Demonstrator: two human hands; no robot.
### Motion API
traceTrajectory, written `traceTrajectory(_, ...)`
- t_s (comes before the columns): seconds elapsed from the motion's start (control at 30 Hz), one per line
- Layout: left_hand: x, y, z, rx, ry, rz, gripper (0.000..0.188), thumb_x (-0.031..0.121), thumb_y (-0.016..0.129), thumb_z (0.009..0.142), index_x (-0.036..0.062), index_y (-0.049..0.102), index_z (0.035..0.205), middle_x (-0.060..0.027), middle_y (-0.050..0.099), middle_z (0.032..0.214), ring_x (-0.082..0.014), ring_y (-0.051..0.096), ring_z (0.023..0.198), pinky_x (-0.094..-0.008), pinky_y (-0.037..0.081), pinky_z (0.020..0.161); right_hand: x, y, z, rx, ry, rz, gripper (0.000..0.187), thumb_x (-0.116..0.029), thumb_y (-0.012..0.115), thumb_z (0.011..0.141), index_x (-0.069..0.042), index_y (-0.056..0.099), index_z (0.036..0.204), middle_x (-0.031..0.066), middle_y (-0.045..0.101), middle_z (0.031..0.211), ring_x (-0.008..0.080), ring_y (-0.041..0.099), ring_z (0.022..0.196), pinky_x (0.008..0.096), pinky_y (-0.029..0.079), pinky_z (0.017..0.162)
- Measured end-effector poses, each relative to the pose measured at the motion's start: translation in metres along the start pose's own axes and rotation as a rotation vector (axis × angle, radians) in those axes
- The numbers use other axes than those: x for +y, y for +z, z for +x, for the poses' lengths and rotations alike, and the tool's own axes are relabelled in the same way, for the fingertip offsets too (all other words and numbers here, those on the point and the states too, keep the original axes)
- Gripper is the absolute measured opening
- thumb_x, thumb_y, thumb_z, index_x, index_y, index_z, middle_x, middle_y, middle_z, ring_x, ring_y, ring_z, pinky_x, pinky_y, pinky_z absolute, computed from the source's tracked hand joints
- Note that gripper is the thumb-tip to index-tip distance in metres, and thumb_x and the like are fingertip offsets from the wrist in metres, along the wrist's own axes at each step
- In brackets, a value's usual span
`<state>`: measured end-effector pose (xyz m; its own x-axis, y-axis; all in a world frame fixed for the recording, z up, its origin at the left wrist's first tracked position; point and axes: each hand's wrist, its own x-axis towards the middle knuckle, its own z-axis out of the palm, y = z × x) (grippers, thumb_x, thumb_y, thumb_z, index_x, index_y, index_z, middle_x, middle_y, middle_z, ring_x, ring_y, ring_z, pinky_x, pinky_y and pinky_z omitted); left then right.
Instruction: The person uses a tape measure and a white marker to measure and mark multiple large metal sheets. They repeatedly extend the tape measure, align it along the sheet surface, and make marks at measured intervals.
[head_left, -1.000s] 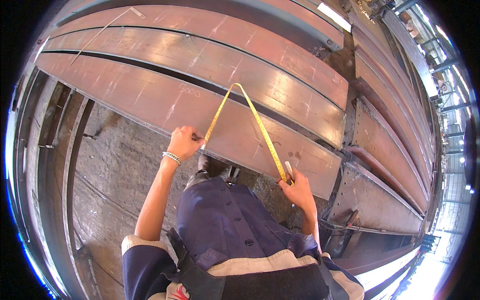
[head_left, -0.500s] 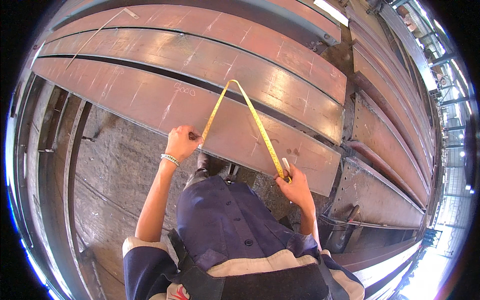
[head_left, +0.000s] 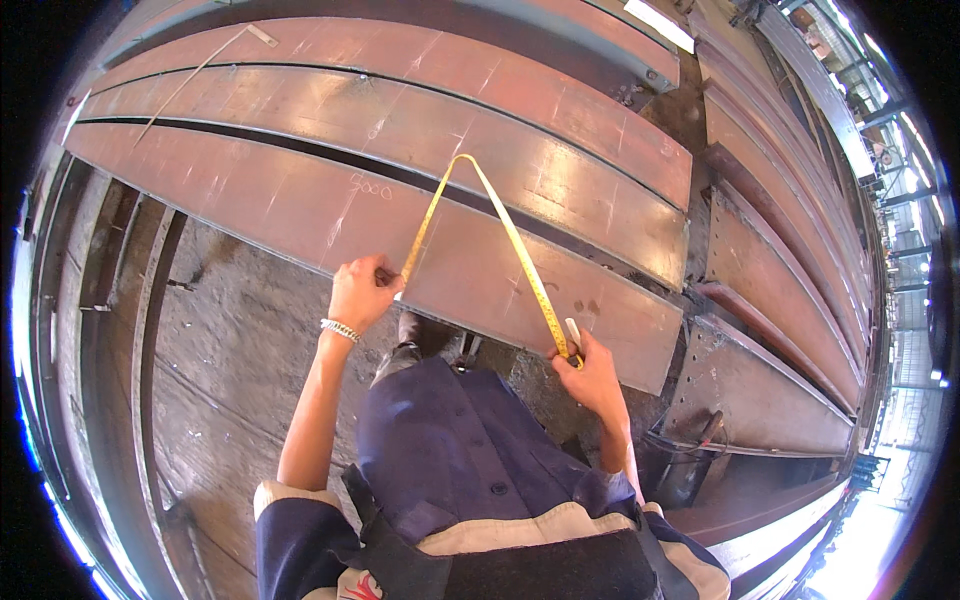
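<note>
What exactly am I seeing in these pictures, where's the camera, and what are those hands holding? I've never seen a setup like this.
There's no machine here, just a person's two bare hands. The camera is worn on the head and looks down, so you see the dark jacket below. Its wide fisheye lens makes straight edges look curved.

The left hand pinches one end of a yellow measuring tape by the edge of the nearest metal piece. The right hand holds the tape farther along, plus a pale stick. Between them, the tape bends into a peak.

White marks show on the long metal pieces, and a thin angled tool lies across them at the upper left.
</note>
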<state>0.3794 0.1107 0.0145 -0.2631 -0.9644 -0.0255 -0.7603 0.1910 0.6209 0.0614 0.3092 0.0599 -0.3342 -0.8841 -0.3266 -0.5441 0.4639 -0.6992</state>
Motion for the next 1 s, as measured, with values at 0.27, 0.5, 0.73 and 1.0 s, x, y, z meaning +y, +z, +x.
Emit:
traceTrajectory(0.27,0.106,-0.166,-0.02,0.48,0.063,0.345,0.031,0.007,0.069,0.089,0.0061,0.062,0.119,-0.0164,0.067,0.107,-0.0367,0.068,0.097,-0.0474,0.053,0.086,0.016,-0.023,0.013,0.082,-0.036,0.011,0.028,-0.01,0.068,0.084,-0.001,0.068,0.111,0.0081,0.076,0.089,0.0189,0.07,0.08,0.0352,0.054,0.079)
traceTrajectory(0.5,0.282,-0.246,-0.062,-0.157,0.686,0.374,0.019,0.018,0.062,0.098,0.0028,0.063,0.11,-0.0175,0.071,0.092,-0.0294,0.072,0.075,-0.0408,0.054,0.069,-0.001,-0.002,0.0,0.087,-0.003,-0.075,0.035,-0.026,0.072,0.084,0.0,0.067,0.106,0.0246,0.072,0.092,0.0427,0.07,0.092,0.0485,0.054,0.086)
traceTrajectory(0.73,0.279,-0.232,-0.065,-0.675,1.181,0.408,0.022,0.023,0.062,0.1,0.0028,0.063,0.11,-0.0152,0.072,0.09,-0.0258,0.071,0.072,-0.0378,0.053,0.066,-0.034,0.063,-0.037,0.16,0.068,-0.065,0.032,-0.029,0.071,0.081,-0.001,0.064,0.094,0.0271,0.071,0.091,0.0489,0.068,0.093,0.0552,0.052,0.084)
traceTrajectory(1.0,0.211,-0.235,-0.088,-0.925,1.51,0.402,0.026,0.028,0.062,0.101,0.0028,0.064,0.11,-0.0124,0.073,0.088,-0.0218,0.069,0.069,-0.0343,0.052,0.062,-0.077,0.141,-0.086,0.264,0.182,-0.016,0.032,-0.028,0.072,0.08,-0.001,0.065,0.097,0.0259,0.072,0.091,0.0481,0.068,0.092,0.0534,0.054,0.084)
